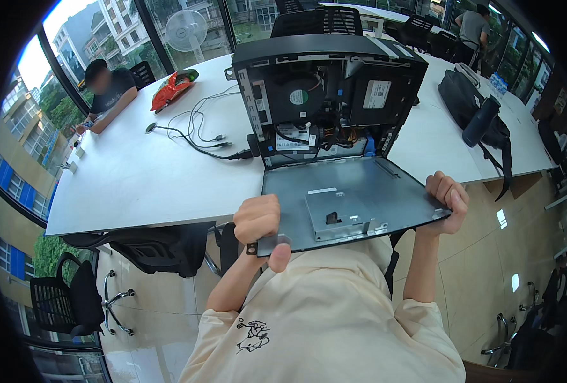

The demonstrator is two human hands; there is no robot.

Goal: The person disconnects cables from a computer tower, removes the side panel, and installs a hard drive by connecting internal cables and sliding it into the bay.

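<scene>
A black desktop computer case (331, 96) stands on the white table with its inside facing me, showing a fan, a drive and bundled cables. Its metal side panel (290, 198) is tilted down toward me, inner face up, its far edge close to the bottom of the case; whether they touch, I cannot tell. My left hand (259, 220) is closed around the panel's near left corner, thumb below. At the near right corner, my right hand (448, 201) wraps its fingers over the edge. A raised metal bracket (338, 214) sits on the panel's inner face.
Cables (194, 131) lie on the white table (137, 185) left of the case, near a red and green bag (170, 91). A person (108, 92) sits at the far left. On the right are a black backpack (465, 102) and a dark cylinder (481, 121). Office chairs (70, 297) stand around.
</scene>
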